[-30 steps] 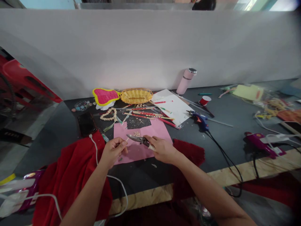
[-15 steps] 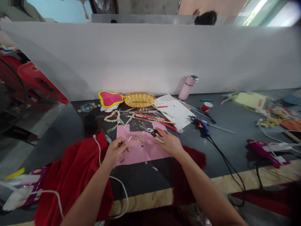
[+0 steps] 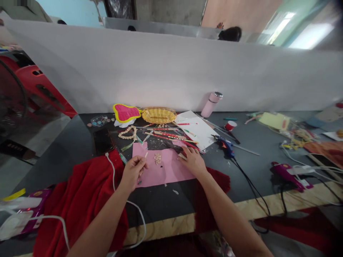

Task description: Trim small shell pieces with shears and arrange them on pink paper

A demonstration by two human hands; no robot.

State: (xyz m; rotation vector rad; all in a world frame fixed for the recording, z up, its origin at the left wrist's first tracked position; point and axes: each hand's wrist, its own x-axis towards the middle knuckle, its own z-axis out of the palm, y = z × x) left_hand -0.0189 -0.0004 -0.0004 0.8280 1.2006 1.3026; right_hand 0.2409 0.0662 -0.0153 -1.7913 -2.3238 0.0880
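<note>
My left hand [image 3: 134, 172] pinches a short thin white stick [image 3: 146, 155] between thumb and fingertips, above the left part of a pink sheet [image 3: 167, 175]. To the right, my right hand [image 3: 193, 162] is curled over the handles of shears [image 3: 174, 145], whose blades point left and look dark and blurred. Something pale shows under its fingers, partly hidden. Between the hands a small heap of pale cut pieces [image 3: 157, 158] lies on the pink sheet. Behind it are several red-patterned sticks [image 3: 171, 135] and a heart-shaped ring of pale pieces [image 3: 128, 133].
A wicker basket [image 3: 158, 116], a pink flask [image 3: 211, 104] and white paper [image 3: 197, 125] stand or lie along the partition. A blue glue gun [image 3: 226, 147] with a black cord is on the right. Red cloth [image 3: 88, 192] and a white cable lie left, near a phone [image 3: 102, 141].
The view has shifted slightly. The shears' blades, bright and apart before, now look darker and blurred. Both hands stay in nearly the same places, the left still pinching the white stick.
</note>
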